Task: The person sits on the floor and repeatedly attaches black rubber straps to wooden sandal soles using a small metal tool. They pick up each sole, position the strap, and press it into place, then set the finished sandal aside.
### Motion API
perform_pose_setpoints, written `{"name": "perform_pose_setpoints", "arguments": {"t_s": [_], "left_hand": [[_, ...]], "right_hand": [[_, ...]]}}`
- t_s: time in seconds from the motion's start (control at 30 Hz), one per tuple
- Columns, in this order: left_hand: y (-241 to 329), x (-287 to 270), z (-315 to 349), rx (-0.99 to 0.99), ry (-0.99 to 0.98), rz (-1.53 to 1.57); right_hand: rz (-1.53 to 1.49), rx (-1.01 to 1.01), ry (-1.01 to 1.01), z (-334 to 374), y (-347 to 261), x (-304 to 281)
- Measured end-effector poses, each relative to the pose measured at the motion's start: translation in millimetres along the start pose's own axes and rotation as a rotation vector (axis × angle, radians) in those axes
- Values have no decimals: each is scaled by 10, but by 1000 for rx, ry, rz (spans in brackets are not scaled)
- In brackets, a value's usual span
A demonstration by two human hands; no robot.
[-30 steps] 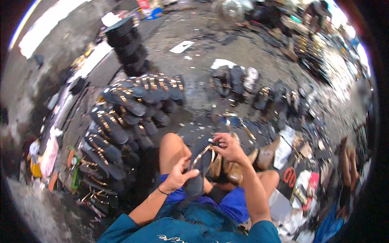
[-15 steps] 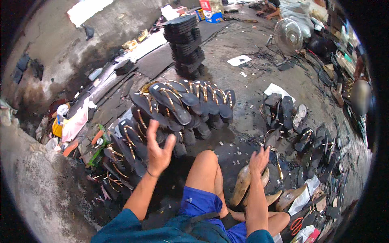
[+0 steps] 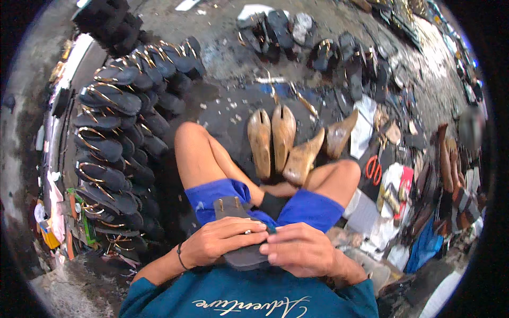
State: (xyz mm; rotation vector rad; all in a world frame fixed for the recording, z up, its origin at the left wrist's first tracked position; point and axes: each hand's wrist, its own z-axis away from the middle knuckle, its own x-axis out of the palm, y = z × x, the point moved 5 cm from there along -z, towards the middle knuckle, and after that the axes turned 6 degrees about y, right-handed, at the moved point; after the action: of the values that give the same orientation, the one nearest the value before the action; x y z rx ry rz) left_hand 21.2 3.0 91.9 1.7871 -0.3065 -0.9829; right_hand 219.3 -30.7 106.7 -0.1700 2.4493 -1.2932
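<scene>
A black sandal sole lies over my lap, close to my shirt. Two short gold-coloured strap ends or pegs stand up from its far part. My left hand wraps over the middle of the sole, fingers pointing right. From the other side my right hand grips the sole's edge, its fingertips meeting those of the left. Between the fingertips a small blue-green bit shows, too small to name. Beyond my knees stand wooden shoe lasts, one of them a worn last beside a slotted last.
Rows of black sandals with gold straps are piled at my left. A stack of dark soles rises behind them. More footwear lies far ahead. At right are red-handled scissors, white sheets and a blue cloth.
Both hands were apart and reaching forward; now they are together at my lap, holding a sandal sole. The view has tilted down and turned right, so the sandal pile appears farther left.
</scene>
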Motion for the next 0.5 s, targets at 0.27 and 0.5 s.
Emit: {"name": "perform_pose_setpoints", "arguments": {"t_s": [0.27,0.5], "left_hand": [[10,232,534,-72,246,207],[-90,249,670,-39,171,93]], "right_hand": [[0,327,-76,369,48,453],[336,106,-216,359,62,520]]}}
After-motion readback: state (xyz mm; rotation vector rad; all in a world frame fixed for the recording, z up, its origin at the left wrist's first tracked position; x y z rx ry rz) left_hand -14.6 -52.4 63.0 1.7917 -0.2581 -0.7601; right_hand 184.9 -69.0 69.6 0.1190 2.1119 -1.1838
